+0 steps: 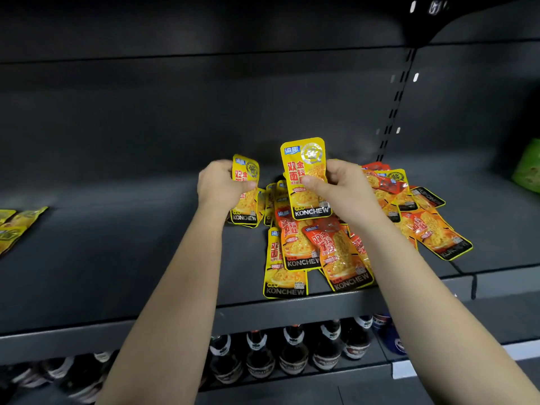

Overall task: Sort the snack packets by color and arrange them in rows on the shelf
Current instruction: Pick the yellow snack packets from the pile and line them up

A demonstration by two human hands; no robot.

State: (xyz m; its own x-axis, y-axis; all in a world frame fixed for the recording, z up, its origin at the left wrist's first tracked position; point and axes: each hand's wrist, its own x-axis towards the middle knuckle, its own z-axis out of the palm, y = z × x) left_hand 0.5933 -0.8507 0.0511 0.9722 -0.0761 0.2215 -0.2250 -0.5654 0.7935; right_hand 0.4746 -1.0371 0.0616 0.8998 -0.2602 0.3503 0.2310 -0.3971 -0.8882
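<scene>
- The dark grey metal shelf (117,258) carries a loose heap of yellow and orange-red foil snack packets (336,252) toward 3 o'clock; overlapped, they probably slide.
- Dark glass bottles (292,352) stand below at 6 o'clock, obstructing nothing.
- More flat yellow packets (14,226) lie at 9 o'clock.
- The left hand (217,188) curls around a thin yellow packet stack (247,194).
- The right hand (344,188) pinches one yellow packet (306,171), seemingly light and floppy, at its side edge.

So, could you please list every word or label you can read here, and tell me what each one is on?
"KONCHEW": bottom band of the yellow packet in the right hand.
"KONCHEW": yellow packets in the left hand.
"KONCHEW": several packets of the pile on the shelf.
"双", "金", "面", big red characters: the same packets.
Small print, bottle labels below: too blurred to read.
</scene>
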